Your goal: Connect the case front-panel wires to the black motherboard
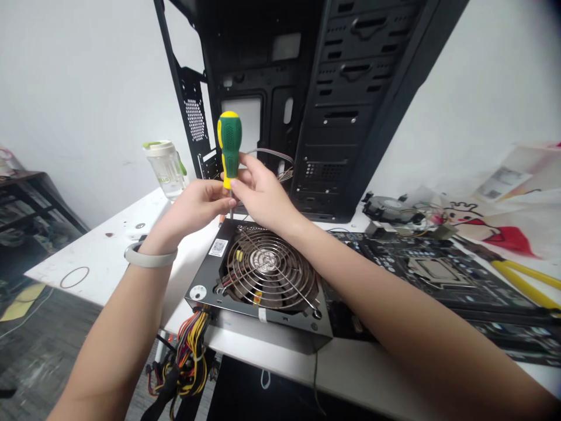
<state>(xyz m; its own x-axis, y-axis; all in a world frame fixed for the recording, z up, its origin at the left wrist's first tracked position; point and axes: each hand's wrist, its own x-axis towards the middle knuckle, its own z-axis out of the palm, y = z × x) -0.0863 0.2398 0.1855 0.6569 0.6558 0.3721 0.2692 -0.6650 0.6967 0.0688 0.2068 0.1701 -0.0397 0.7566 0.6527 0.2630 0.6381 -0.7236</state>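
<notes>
A green and yellow screwdriver (230, 146) stands upright, its shaft pointing down at the far left corner of a power supply unit (204, 266). My right hand (260, 190) is closed around the lower end of the screwdriver's handle. Thumb and fingers of my left hand (199, 202) pinch at the shaft just below the handle. The screwdriver's tip and whatever it touches are too small to make out. A round wire fan grille (265, 260) covers the top of the power supply. From its near left side hangs a bundle of coloured cables (193, 351).
A black computer case (346, 146) stands open behind my hands. To the right lie a motherboard (394, 275), yellow-handled pliers (521, 286), a fan (385, 207) and plastic bags (499, 222). A clear bottle (164, 169) stands at left, near a rubber band (74, 278) on the white table (114, 257).
</notes>
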